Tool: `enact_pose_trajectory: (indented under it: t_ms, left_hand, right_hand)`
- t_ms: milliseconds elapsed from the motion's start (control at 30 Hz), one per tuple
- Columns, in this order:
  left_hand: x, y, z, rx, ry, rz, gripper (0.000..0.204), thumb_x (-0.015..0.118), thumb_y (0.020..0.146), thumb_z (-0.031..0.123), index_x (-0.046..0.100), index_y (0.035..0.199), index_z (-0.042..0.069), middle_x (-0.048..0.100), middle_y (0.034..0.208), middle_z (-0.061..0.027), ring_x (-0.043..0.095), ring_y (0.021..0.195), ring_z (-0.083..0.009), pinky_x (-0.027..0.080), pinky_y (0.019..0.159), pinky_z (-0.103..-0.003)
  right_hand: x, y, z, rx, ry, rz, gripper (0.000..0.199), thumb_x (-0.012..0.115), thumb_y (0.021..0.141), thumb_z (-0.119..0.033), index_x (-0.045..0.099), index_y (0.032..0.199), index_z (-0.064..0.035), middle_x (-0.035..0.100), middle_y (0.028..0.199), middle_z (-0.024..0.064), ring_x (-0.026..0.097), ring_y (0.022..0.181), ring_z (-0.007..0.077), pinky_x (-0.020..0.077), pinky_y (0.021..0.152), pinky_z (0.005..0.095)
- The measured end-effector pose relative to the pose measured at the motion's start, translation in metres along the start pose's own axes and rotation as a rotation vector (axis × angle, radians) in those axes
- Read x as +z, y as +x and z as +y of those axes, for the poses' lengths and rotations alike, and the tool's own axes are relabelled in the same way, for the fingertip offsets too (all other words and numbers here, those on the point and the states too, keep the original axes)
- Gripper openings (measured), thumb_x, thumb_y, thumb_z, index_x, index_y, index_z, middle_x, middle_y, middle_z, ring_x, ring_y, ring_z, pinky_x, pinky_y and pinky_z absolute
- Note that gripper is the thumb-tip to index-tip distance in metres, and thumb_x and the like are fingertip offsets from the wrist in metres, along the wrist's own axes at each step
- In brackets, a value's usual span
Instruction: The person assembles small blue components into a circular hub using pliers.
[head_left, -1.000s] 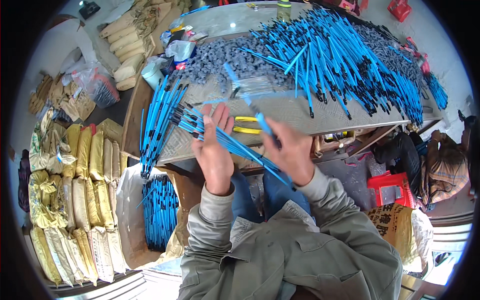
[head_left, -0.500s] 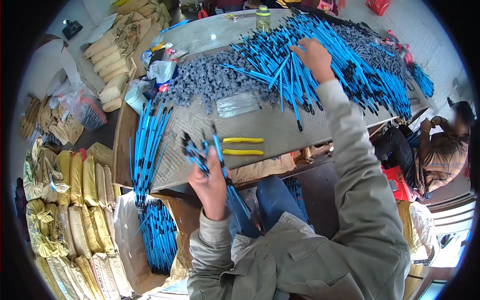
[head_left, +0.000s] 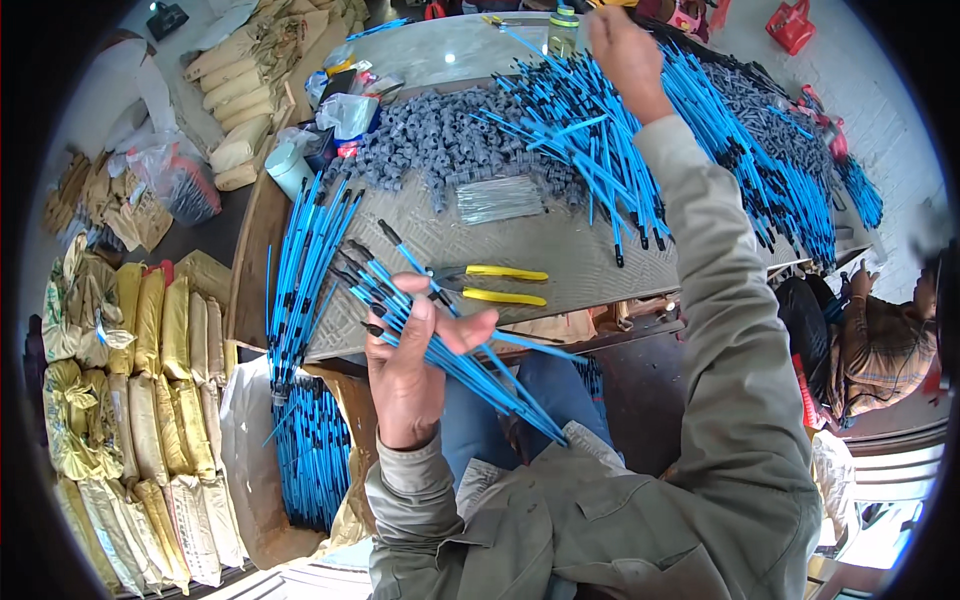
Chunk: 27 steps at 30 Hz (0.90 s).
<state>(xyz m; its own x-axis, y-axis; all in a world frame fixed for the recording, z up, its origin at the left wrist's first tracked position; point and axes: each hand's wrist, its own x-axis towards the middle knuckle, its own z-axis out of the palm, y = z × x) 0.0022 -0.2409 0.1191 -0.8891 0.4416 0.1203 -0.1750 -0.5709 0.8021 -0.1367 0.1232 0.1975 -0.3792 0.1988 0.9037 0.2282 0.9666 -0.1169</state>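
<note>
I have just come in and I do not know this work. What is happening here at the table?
A person sits at a worktable covered with blue rods that have black tips. The left hand grips a bundle of blue rods over the lap. The right hand is stretched far across, onto the big pile of blue rods. Yellow-handled pliers lie unused on the table, next to a heap of small grey parts.
</note>
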Motion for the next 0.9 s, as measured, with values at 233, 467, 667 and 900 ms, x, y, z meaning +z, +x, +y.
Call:
enact_pose_trajectory:
  t_ms: [233, 467, 667, 900]
  left_hand:
    - [-0.008, 0.005, -0.007, 0.030, -0.017, 0.052, 0.029, 0.046, 0.095, 0.023, 0.047, 0.115, 0.003, 0.063, 0.097, -0.0180, 0.057, 0.104, -0.0353, 0.049, 0.084, -0.045]
    - [0.030, 0.008, -0.045, 0.206, 0.175, 0.183, 0.031, 0.046, 0.095, 0.023, 0.051, 0.110, -0.004, 0.064, 0.089, -0.0185, 0.063, 0.087, -0.0267, 0.051, 0.080, -0.040]
    - [0.005, 0.009, -0.042, 0.312, 0.560, 0.275, 0.029, 0.049, 0.093, 0.024, 0.056, 0.103, -0.003, 0.064, 0.085, -0.0175, 0.064, 0.070, -0.0202, 0.053, 0.068, -0.035]
    - [0.009, -0.004, -0.023, 0.196, 0.208, 0.320, 0.033, 0.050, 0.093, 0.027, 0.051, 0.106, -0.002, 0.064, 0.079, -0.0179, 0.063, 0.065, -0.0221, 0.054, 0.062, -0.036]
  right_hand:
    - [-0.179, -0.110, -0.071, 0.130, 0.757, -0.005, 0.014, 0.049, 0.090, -0.006, 0.058, 0.097, 0.0010, 0.060, 0.071, 0.0034, 0.054, 0.061, 0.0054, 0.0438, 0.054, 0.0205]
    - [-0.171, -0.235, -0.124, 0.227, 0.956, -0.395, 0.023, 0.065, 0.080, -0.006, 0.058, 0.101, 0.0007, 0.062, 0.078, 0.0094, 0.058, 0.065, 0.0176, 0.0466, 0.057, 0.0267]
    - [-0.129, -0.237, -0.038, 0.133, 0.434, -0.100, 0.040, 0.071, 0.074, -0.018, 0.056, 0.108, -0.0039, 0.057, 0.100, 0.0120, 0.053, 0.092, 0.0290, 0.0428, 0.079, 0.0381]
    - [-0.085, -0.254, -0.033, 0.108, 0.052, -0.330, 0.043, 0.061, 0.079, -0.023, 0.050, 0.117, -0.0073, 0.057, 0.099, 0.0107, 0.053, 0.094, 0.0276, 0.0411, 0.077, 0.0416]
